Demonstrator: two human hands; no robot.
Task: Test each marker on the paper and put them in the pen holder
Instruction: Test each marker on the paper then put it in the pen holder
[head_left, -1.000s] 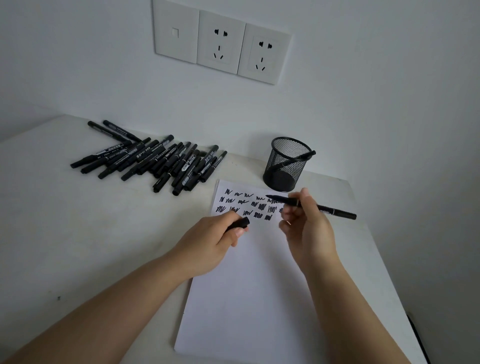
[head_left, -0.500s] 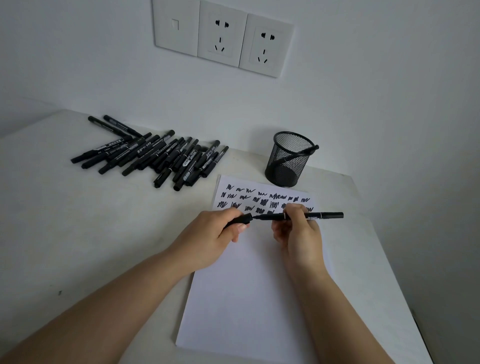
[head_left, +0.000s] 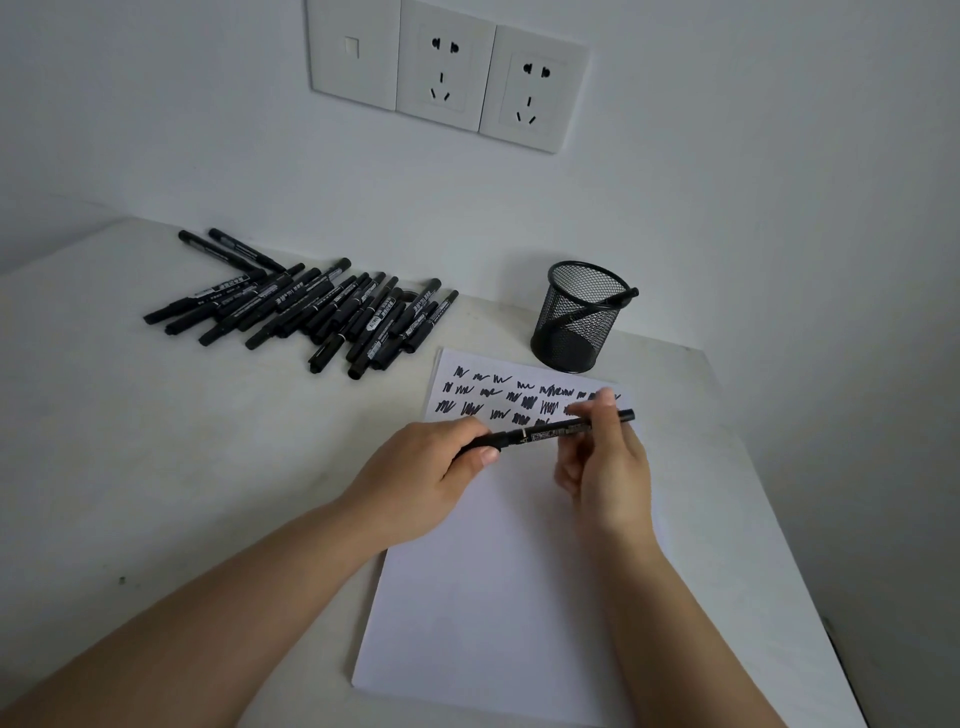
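Counter is running white and bare along the left, its back edge sitting against the wall; open room in front of the pile and to the left of the paper.

Pile of markers is lying back-left, black, overlapping, mostly angled the same way. Too tangled for an exact count, roughly two dozen. Well apart from the paper's corner.

Left hand is hovering over the paper's left edge, fingers curled, thumb and fingers gripping the left end of one marker. Marker is lying near horizontal above the sheet, white label facing up, cap looks seated.

Paper, one sheet, is lying front-centre, long axis running toward the wall. Three rows of black test scribbles across its top; the lower part is blank. Near edge is sitting close to the counter's front.

Right hand is pinching the same marker near its right end, fingers curled round the barrel, tip end sticking out past them to the right.

Pen holder, one black mesh cup, is standing upright just beyond the paper's top-right corner. One marker in holder is leaning diagonally, end poking over the right rim.

Counter's right edge is running close beside the paper; narrow strip only.

Wall plates: three, one blank, two outlets.
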